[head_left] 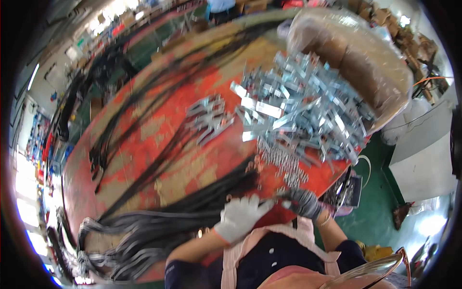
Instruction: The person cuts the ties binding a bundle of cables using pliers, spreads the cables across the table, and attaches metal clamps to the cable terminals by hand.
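My left hand [239, 217], in a white glove, is near the table's front edge with its fingers drawn together. My right hand [304, 202], in a dark grey glove, is closed close beside it. Something small and thin seems to be between the two hands, but blur and the gloves hide what it is. Just left of my left hand lies a thick bundle of black cables [192, 214], some with copper-coloured ends. A scatter of small shiny metal pieces [284, 166] lies beyond my hands.
A large heap of flat silvery metal strips [303, 106] covers the right of the worn red table [178, 178]. A smaller group of strips [209, 118] lies left of it. Behind stands a plastic-wrapped cardboard box [356, 62]. More black cables [144, 103] stretch across the far left.
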The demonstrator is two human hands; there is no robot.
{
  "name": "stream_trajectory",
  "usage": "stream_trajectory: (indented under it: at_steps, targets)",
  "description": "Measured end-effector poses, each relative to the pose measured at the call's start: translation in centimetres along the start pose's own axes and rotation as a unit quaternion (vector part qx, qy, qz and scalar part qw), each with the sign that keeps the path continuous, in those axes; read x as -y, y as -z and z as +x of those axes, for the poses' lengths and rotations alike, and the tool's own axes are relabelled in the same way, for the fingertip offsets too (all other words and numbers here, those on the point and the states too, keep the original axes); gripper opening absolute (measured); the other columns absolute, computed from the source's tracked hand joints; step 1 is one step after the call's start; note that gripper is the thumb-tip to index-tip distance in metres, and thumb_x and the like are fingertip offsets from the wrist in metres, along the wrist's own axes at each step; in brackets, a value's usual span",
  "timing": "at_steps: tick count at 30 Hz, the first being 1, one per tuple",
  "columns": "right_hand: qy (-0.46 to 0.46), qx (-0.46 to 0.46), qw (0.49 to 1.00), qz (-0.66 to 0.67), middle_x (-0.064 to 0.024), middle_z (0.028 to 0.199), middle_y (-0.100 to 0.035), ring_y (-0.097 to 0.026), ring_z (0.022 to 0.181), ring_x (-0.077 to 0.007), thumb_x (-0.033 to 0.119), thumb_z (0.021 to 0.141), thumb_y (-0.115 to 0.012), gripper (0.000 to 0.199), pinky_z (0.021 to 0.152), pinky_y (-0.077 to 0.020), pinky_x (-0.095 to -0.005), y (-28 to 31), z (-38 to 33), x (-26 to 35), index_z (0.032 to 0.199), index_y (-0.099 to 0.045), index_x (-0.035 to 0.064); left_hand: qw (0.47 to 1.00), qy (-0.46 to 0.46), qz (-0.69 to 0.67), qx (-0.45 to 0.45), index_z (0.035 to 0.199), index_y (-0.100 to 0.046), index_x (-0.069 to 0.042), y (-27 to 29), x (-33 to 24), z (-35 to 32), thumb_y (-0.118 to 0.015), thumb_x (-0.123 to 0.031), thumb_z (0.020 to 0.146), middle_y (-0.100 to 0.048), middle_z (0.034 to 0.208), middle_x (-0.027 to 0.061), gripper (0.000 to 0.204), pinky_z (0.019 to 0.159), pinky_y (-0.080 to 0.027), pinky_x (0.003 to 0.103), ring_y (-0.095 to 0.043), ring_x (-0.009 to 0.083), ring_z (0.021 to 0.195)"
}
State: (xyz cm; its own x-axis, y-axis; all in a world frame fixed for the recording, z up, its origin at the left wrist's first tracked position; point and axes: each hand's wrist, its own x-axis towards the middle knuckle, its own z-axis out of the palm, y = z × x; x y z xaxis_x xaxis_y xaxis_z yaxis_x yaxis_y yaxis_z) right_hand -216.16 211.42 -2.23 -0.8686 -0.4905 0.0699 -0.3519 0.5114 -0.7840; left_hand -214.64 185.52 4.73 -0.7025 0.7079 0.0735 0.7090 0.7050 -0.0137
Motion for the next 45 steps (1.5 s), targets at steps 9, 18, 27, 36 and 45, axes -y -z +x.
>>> stream_trajectory:
  at_steps: [9,18,27,36,45]
  targets:
    - [-0.058,-0.066,0.99,0.114,-0.0095,0.094,-0.071,-0.068,0.085,-0.0253,0.015,0.092,-0.068,0.023,0.077,-0.0538,-0.0346,0.7,-1.2,0.8,0.113,-0.071,0.009,0.984,0.122,-0.054,-0.114,0.124,-0.057,-0.017,4.7,11.5,5.4,-0.061,-0.026,0.092,-0.067,0.095,0.0101,0.034,0.059,-0.055,0.04,-0.069,0.0276,0.077]
    - [-0.038,-0.065,0.995,0.059,-0.0086,0.091,-0.07,-0.067,0.084,-0.0289,0.019,0.088,-0.072,0.024,0.077,-0.0534,-0.0386,-0.2,-2.4,1.5,0.11,-0.072,0.0113,0.948,0.267,-0.145,0.093,0.123,-0.063,-0.018,0.6,22.4,10.9,-0.061,-0.036,0.09,-0.07,0.11,0.0163,0.038,0.085,-0.054,0.047,-0.068,0.0364,0.098]
    - [0.086,-0.223,0.904,-0.355,-0.0013,0.131,-0.058,-0.049,0.126,-0.0253,0.033,0.079,-0.074,0.059,0.105,-0.0399,-0.0432,1.5,6.4,1.4,0.135,-0.057,0.0274,0.96,0.211,0.114,-0.146,0.125,-0.063,-0.014,-6.1,21.2,10.8,-0.076,-0.033,0.077,-0.059,0.119,0.0082,0.054,0.095,-0.042,0.048,-0.052,0.0306,0.113]
    - [0.118,-0.009,0.813,-0.57,-0.0049,0.141,-0.053,-0.043,0.134,-0.0272,0.024,0.088,-0.054,0.052,0.121,-0.0205,-0.0501,-0.5,15.1,-6.3,0.139,-0.053,0.0238,0.961,0.222,0.095,-0.137,0.135,-0.052,-0.006,-5.1,18.6,4.0,-0.075,-0.039,0.077,-0.047,0.143,0.0099,0.071,0.113,-0.028,0.053,-0.041,0.0319,0.132]
    - [0.157,-0.162,0.957,-0.184,-0.0079,0.115,-0.064,-0.061,0.106,-0.0202,0.014,0.097,-0.061,0.043,0.091,-0.0508,-0.0357,2.5,10.7,-4.6,0.139,-0.051,0.007,0.924,0.372,-0.003,-0.088,0.115,-0.065,-0.015,-2.1,12.5,-11.8,-0.063,-0.031,0.091,-0.07,0.105,0.0079,0.029,0.091,-0.049,0.044,-0.064,0.0285,0.102]
